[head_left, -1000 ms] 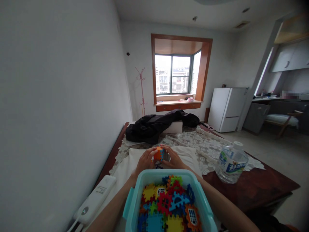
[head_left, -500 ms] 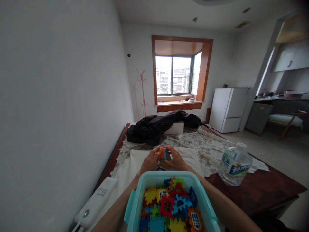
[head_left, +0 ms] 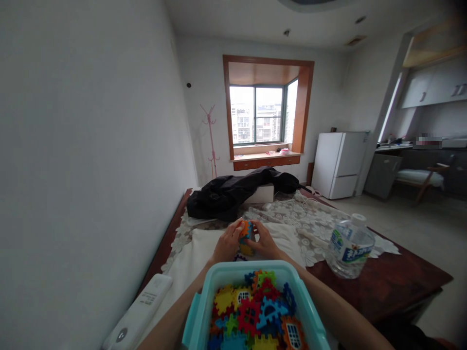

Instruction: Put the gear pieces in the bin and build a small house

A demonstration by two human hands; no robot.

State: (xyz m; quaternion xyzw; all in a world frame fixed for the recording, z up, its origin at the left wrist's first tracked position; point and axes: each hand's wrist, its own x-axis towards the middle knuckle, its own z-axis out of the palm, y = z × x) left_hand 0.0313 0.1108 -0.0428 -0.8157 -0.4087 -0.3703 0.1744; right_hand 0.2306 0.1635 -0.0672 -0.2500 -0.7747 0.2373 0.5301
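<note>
you are joining block pieces (head_left: 246,232): left hand (head_left: 226,244) and right hand (head_left: 265,241) fingers pinch them; next, press the tabs home.

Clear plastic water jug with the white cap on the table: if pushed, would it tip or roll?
The clear plastic water jug looks squat and wide, so probably slides rather than tips. It seems largely full, likely heavy. It overlaps the lace cloth, which might bunch.

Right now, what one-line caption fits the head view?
Both hands, left hand and right hand, grip a small block assembly beyond a teal bin of interlocking pieces.
</note>
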